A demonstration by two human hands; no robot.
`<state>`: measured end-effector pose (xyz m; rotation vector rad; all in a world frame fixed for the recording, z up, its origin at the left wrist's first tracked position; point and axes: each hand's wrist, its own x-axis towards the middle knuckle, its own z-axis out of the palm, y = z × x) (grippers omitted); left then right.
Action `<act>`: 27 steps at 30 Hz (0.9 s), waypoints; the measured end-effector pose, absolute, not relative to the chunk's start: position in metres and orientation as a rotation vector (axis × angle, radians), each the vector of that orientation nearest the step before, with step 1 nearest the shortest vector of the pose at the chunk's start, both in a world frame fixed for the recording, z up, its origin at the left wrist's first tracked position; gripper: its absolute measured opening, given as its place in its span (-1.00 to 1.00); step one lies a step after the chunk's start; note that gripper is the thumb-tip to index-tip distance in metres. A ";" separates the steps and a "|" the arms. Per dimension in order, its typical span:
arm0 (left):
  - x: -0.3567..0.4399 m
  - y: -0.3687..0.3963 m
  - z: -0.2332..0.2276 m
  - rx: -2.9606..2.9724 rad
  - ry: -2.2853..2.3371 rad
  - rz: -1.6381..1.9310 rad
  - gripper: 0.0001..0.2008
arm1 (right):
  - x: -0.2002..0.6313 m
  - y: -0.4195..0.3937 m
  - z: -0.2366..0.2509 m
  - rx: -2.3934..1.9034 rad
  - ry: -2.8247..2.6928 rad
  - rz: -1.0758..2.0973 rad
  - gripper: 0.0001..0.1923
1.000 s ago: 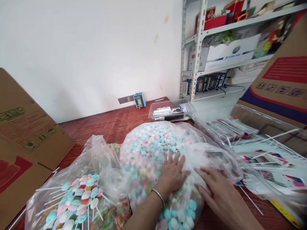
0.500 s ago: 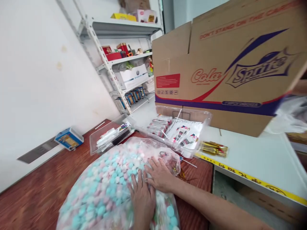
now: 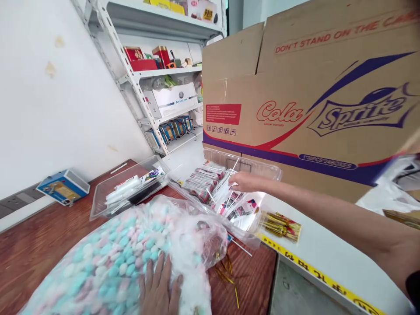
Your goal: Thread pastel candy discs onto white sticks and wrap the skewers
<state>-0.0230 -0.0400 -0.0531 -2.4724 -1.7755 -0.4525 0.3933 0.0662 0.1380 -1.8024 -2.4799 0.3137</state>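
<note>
A large clear plastic bag of pastel pink, blue and white candies point(image 3: 124, 258) lies on the brown wood-grain table. My left hand point(image 3: 159, 284) rests flat on the bag, fingers stretched out and slightly apart. Over a clear plastic bin point(image 3: 272, 168) on the white surface, my right hand point(image 3: 243, 181) has its fingers curled down at the white sticks point(image 3: 226, 186). Whatever it pinches, if anything, is hidden. Bundled sticks with printed wrappers point(image 3: 203, 179) fill the bin's left part. Loose printed pieces point(image 3: 239, 210) lie at its near side.
A big Cola and Sprite carton point(image 3: 295, 105) stands behind the bin. Left of the bin is a second clear tray point(image 3: 98, 203) with white items. Gold twist ties point(image 3: 278, 225) lie on the white surface, others point(image 3: 226, 275) on the table. A blue device point(image 3: 64, 186) sits by the wall.
My right hand has left the bag and moved up and away to the bin. My left hand stays on the bag. The view has shifted, and the bag's top now lies looser.
</note>
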 end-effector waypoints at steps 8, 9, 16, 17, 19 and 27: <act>-0.028 -0.046 -0.049 -2.476 -1.802 -0.451 -0.46 | 0.402 0.097 0.092 -1.678 -2.814 0.368 -0.80; -0.027 -0.047 -0.048 -2.475 -1.809 -0.453 -0.46 | 0.403 0.097 0.094 -1.665 -2.826 0.356 -0.77; -0.022 -0.051 -0.043 -2.440 -1.794 -0.489 -0.46 | 0.400 0.099 0.102 -1.545 -2.887 0.370 -0.84; -0.021 -0.051 -0.042 -2.436 -1.788 -0.494 -0.46 | 0.398 0.099 0.102 -1.523 -2.898 0.370 -0.85; -0.020 -0.052 -0.041 -2.430 -1.784 -0.482 -0.46 | 0.394 0.097 0.102 -1.493 -2.906 0.363 -0.89; -0.021 -0.050 -0.042 -2.422 -1.813 -0.473 -0.44 | 0.397 0.082 0.101 -1.515 -2.813 0.392 -0.90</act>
